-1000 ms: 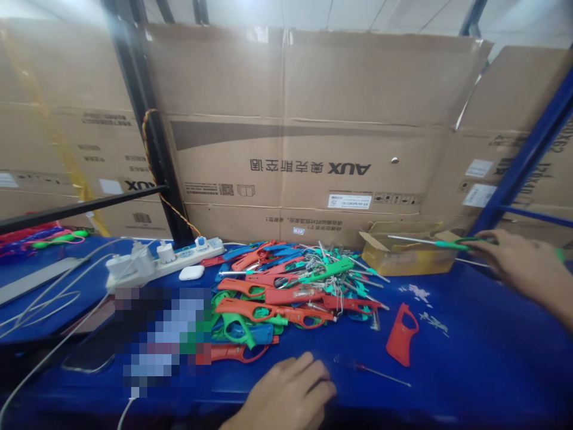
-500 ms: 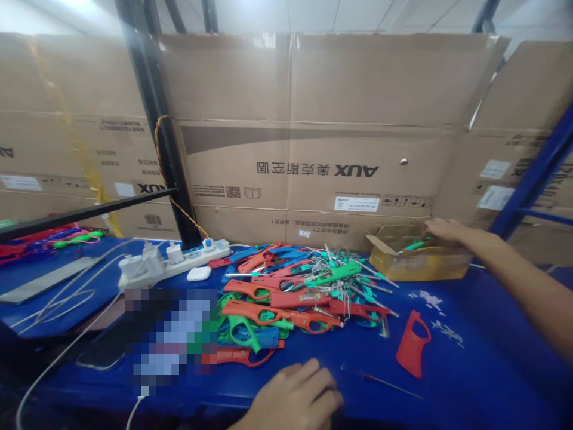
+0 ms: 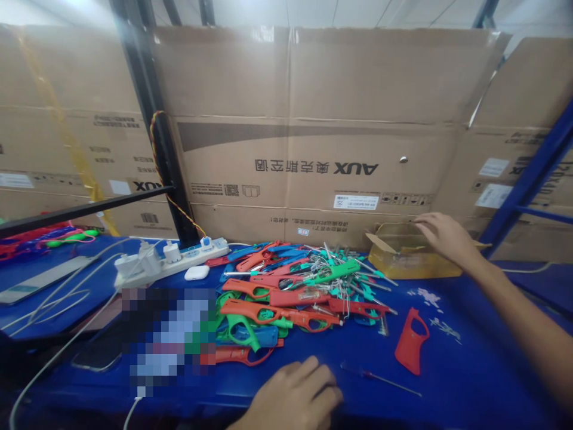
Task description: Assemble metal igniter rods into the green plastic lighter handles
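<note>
My right hand (image 3: 441,236) is over the yellow-taped cardboard box (image 3: 412,268) at the back right. Its fingers reach out loosely, with nothing visible in them. Palm down near the front edge, my left hand (image 3: 298,394) rests with loosely bent fingers slightly apart; its underside is hidden. Just beyond it lies a heap of lighter parts, with orange gun-shaped lighter shells (image 3: 255,310), a green shell (image 3: 335,272) and thin metal rods. To its right are a thin metal rod (image 3: 391,382) with a small red part and a red handle shell (image 3: 410,343).
White scraps (image 3: 427,297) lie by the red shell. At the left are a power strip (image 3: 179,263) with plugs, a white earphone case (image 3: 197,273), cables and a partly blurred phone. Large cardboard sheets (image 3: 313,83) stand behind the blue table, between metal posts.
My right hand has risen slightly from the box, and the green piece by its fingers is no longer visible there. My left hand has stayed put.
</note>
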Demonstrator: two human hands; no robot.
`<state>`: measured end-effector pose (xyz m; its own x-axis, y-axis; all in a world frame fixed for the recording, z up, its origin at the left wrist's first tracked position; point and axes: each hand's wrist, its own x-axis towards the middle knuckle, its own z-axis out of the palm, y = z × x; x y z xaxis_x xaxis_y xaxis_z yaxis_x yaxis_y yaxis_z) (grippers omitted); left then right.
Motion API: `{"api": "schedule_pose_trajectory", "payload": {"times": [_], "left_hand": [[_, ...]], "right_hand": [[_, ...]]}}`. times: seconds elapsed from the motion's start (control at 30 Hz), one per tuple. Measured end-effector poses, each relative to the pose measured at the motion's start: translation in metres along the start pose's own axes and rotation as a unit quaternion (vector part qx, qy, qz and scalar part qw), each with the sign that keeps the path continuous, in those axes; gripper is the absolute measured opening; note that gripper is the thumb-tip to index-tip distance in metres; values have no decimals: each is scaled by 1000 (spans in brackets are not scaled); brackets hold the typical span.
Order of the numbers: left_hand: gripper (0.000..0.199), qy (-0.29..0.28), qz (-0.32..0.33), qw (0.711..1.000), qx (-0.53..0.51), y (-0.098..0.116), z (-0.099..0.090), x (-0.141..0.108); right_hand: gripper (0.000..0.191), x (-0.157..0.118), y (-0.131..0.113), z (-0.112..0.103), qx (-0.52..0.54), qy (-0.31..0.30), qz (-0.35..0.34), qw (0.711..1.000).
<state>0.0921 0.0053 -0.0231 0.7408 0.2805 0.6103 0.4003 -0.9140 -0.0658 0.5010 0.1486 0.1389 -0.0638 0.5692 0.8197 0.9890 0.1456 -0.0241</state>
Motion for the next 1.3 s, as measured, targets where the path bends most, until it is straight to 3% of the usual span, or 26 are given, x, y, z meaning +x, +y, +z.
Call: {"api": "schedule_pose_trajectory", "payload": {"times": [0.07,0.13,0.2,0.3,0.47,0.57,0.73,0.8,0.9,1.03,1.07,1.13,1.2,1.3], "left_hand": [[13,-13,-2,1000,4,0,0,-1],[13,-21,-4,1000,11,0,0,-1],[13,-21,-5,1000,17,0,1,-2],[8,-7,-4,1000,16,-1,2,-2],[4,10,-1,1000,8,-3,4,-1],[6,16,2,1000,8,-5,8,-3],[17,4,-3,999,-48,-6,1,1],[24,-1,-6,995,-97,-7,-18,10],[27,6,-30,994,-104,-20,-62,34],[26,88,-51,995,-22,-68,-115,81],[24,97,-59,993,13,-84,-122,92],[26,63,-106,990,70,-113,-127,110],[28,35,-127,984,120,-135,-122,120],[25,20,-127,983,134,-147,-105,124]], "right_hand": [[62,-32,-32,-9,37,-38,-60,997],[52,-67,-71,-20,76,-87,-124,985],[35,-94,-109,-28,130,-176,-199,955],[24,-103,-142,-24,168,-241,-238,926],[28,-68,-127,22,147,-261,-235,925],[32,-63,-111,46,142,-255,-219,931],[30,-74,-101,55,156,-239,-192,939],[28,-75,-99,52,167,-232,-180,941],[32,-71,-97,46,192,-217,-145,946],[49,-64,-98,33,240,-198,-64,948],[52,-64,-100,28,256,-205,-50,943],[53,-65,-108,20,293,-247,-47,923],[48,-69,-119,12,326,-315,-72,888],[36,-81,-141,4,355,-428,-125,822]]}}
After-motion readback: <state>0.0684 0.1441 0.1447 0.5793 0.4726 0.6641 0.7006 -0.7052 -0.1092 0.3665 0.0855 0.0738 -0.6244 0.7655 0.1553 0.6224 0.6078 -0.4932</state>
